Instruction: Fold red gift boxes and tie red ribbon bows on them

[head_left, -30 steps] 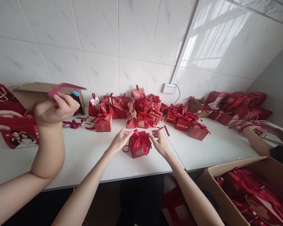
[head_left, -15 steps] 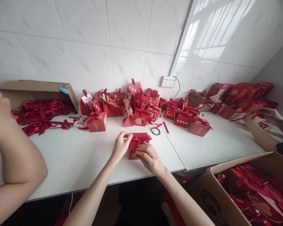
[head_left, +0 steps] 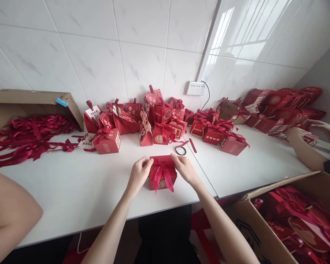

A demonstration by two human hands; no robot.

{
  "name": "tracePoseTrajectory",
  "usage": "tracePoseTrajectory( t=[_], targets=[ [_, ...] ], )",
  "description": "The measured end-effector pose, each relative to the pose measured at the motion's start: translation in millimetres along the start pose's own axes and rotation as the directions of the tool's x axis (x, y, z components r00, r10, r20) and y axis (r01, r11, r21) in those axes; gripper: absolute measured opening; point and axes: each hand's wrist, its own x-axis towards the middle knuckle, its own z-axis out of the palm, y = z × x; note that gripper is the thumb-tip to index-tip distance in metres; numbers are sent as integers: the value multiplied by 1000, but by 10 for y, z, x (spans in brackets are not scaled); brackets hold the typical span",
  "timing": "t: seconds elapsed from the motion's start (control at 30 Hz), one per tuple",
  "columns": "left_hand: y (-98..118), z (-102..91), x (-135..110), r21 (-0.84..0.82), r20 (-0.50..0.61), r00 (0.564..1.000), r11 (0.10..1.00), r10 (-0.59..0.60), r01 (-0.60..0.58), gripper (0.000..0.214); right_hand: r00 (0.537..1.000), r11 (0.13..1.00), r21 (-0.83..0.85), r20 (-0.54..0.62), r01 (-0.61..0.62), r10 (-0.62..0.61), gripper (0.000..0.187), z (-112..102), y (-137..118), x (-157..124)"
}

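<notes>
A red gift box [head_left: 155,185] with gold print stands on the white table in front of me. A dark red ribbon bow [head_left: 162,172] lies on its front, both tails hanging down. My left hand [head_left: 141,169] pinches the box's upper left edge with thumb and curled fingers. At the upper right edge my right hand [head_left: 186,168] grips it, the thumb on top. The fingertips behind the box are hidden. Just beyond it lies a black ring [head_left: 180,150], beside a loose strip of red ribbon [head_left: 193,145].
Several finished red boxes [head_left: 107,141] line the wall side. A cardboard carton [head_left: 77,110] with ribbons lies at the left, near another person's arm [head_left: 13,205]. An open carton [head_left: 253,212] of red boxes stands lower right. A co-worker's hands [head_left: 298,135] are far right.
My right hand has moved from the bow on the box's front up to its upper right edge. The bow's tails now hang visible. The neighbour's left-side arm has lowered.
</notes>
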Motion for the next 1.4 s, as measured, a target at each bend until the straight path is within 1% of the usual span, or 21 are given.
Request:
tracePoseTrajectory(
  t=[0.07, 0.2, 0.37, 0.43, 0.6, 0.7, 0.8, 0.9, 1.0, 1.03, 1.07, 1.1, 1.13, 1.17, 1.2, 1.23, 1.27, 1.3, 1.33, 1.37, 1.4],
  targets=[
    [1, 20, -25, -10, -22, 1000, 1000, 12, -12, 35, 1000, 993, 113, 28, -12, 9, 50, 46, 51, 10],
    [19, 91, -143, -79, -144, 989, 996, 21, -33, 35, 999, 957, 291, 41, -10, -2, 47, 102, 198, -27],
    [-9, 154, -248, -109, -230, 973, 994, -2, -24, 34, 999, 923, 382, 18, -46, 42, 47, 139, 301, -52],
    [-32, 133, -228, -123, -203, 979, 992, -11, -14, 34, 999, 926, 375, 9, -43, 42, 47, 139, 307, -58],
    [-23, 1, -55, -134, 14, 996, 987, -93, 94, 32, 999, 920, 392, 46, -27, 9, 43, 96, 279, -68],
    [8, -36, 13, -78, 71, 997, 996, -38, 43, 33, 999, 914, 405, 53, -24, 3, 41, 84, 269, -73],
    [12, 0, -20, -83, 59, 998, 997, 8, -3, 36, 998, 894, 445, 57, -41, 18, 41, 104, 294, -77],
    [-9, 85, -119, -162, -32, 999, 987, -19, 14, 39, 998, 865, 498, 63, -59, 32, 40, 143, 348, -78],
    [-42, 159, -195, -215, -105, 993, 976, -55, 31, 41, 996, 877, 475, 76, -69, 37, 41, 160, 388, -95],
    [-54, 170, -205, -214, -115, 992, 976, -61, 35, 42, 998, 896, 440, 45, -57, 42, 40, 156, 389, -114],
    [-65, 171, -207, -201, -110, 992, 979, -65, 42, 41, 999, 922, 387, -32, -21, 37, 39, 146, 380, -145],
    [-73, 162, -202, -172, -91, 994, 984, -68, 51, 41, 988, 950, 309, -153, 49, -1, 36, 132, 363, -189],
    [-76, 143, -191, -127, -66, 995, 990, -69, 61, 40, 955, 969, 197, -282, 151, -91, 33, 117, 336, -244],
    [-74, 116, -175, -67, -55, 996, 996, -64, 60, 38, 900, 961, 55, -368, 273, -234, 28, 104, 301, -310],
    [-63, 83, -153, -3, -65, 997, 999, -38, 38, 34, 831, 911, -98, -379, 401, -407, 25, 98, 260, -380],
    [-44, 47, -128, 60, -90, 996, 998, 19, -13, 26, 758, 817, -238, -305, 525, -576, 25, 102, 217, -450],
    [-15, 11, -98, 116, -114, 988, 989, 108, -94, 16, 683, 696, -340, -180, 632, -708, 30, 119, 172, -514],
    [21, -21, -65, 164, -109, 971, 967, 213, -194, 11, 612, 575, -406, -48, 710, -789, 35, 149, 132, -565],
    [61, -46, -30, 196, -61, 949, 936, 310, -294, 14, 555, 475, -452, 53, 755, -830, 38, 191, 98, -602],
    [102, -63, 7, 207, 28, 924, 902, 381, -378, 17, 515, 405, -494, 105, 770, -851, 37, 243, 73, -621],
    [139, -70, 43, 207, 135, 900, 876, 415, -435, 16, 493, 366, -531, 117, 764, -862, 33, 300, 60, -626]
  ],
)
